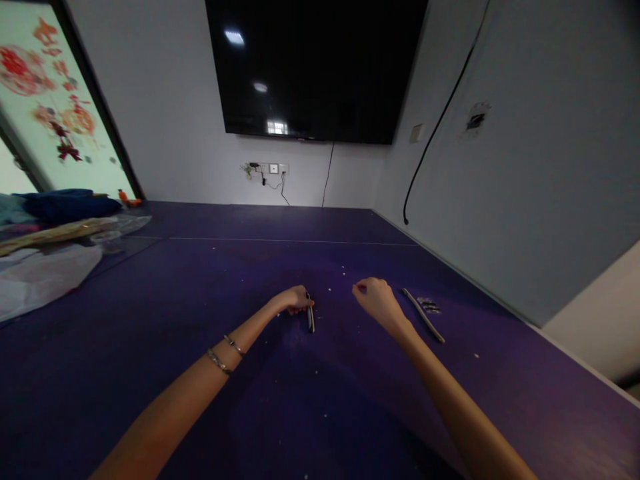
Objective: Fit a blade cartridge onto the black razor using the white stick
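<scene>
My left hand (pixel 299 299), with bracelets on its wrist, is closed around the upper part of a slim black-and-silver tool (pixel 311 320). The tool points toward me, close above or on the purple surface; its exact kind is not clear. To the right, my right hand (pixel 374 297) is raised a little with the fingers curled in and the thumb against them. Whatever it pinches, if anything, cannot be made out. Beside that hand lies a thin, slightly bent greyish strip (pixel 423 316). A small clear packet with dark pieces (pixel 429 305) rests just past the strip.
Small white specks dot the purple surface (pixel 200 280). At the left edge are folded blue cloth (pixel 70 205) and clear plastic sheeting (pixel 50 277). A black cable (pixel 440 120) hangs down the right wall. A large television (pixel 320 67) is on the far wall, above sockets (pixel 273 169).
</scene>
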Demonstrator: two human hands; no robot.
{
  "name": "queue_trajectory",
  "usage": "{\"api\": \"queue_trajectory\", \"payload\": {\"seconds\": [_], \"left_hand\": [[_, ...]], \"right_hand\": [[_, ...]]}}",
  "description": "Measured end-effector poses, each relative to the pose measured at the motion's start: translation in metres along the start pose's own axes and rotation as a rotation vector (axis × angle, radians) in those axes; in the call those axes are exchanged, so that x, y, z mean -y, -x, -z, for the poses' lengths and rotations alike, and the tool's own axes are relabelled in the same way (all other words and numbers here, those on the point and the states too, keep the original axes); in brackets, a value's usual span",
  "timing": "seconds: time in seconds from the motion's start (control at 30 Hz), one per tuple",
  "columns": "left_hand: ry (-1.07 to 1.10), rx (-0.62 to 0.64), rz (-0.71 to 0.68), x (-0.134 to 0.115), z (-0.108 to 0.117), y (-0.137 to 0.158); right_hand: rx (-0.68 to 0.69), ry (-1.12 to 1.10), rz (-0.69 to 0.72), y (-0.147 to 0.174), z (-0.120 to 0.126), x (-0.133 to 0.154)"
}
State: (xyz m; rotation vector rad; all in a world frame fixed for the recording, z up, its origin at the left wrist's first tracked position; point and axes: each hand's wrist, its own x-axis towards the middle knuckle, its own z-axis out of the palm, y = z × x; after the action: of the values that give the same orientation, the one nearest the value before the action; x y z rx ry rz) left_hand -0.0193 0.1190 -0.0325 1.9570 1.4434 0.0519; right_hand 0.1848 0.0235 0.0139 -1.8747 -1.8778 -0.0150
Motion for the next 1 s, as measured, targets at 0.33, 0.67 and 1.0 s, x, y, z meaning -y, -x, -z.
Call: {"api": "queue_trajectory", "payload": {"seconds": [0.33, 0.67, 1.0], "left_hand": [[-0.135, -0.251, -0.117, -0.002, -0.012, 0.009], [-0.224, -0.389, -0.038, 0.000, -0.037, 0.033], [-0.275, -0.391, -0.026, 0.008, -0.037, 0.034]], "right_hand": [[0.049, -0.027, -0.044, -0.008, -0.006, -0.019], [0.126, 0.055, -0.303, -0.021, 0.009, -0.111], [0.245, 0.154, -0.496, -0.011, 0.011, -0.182]]}}
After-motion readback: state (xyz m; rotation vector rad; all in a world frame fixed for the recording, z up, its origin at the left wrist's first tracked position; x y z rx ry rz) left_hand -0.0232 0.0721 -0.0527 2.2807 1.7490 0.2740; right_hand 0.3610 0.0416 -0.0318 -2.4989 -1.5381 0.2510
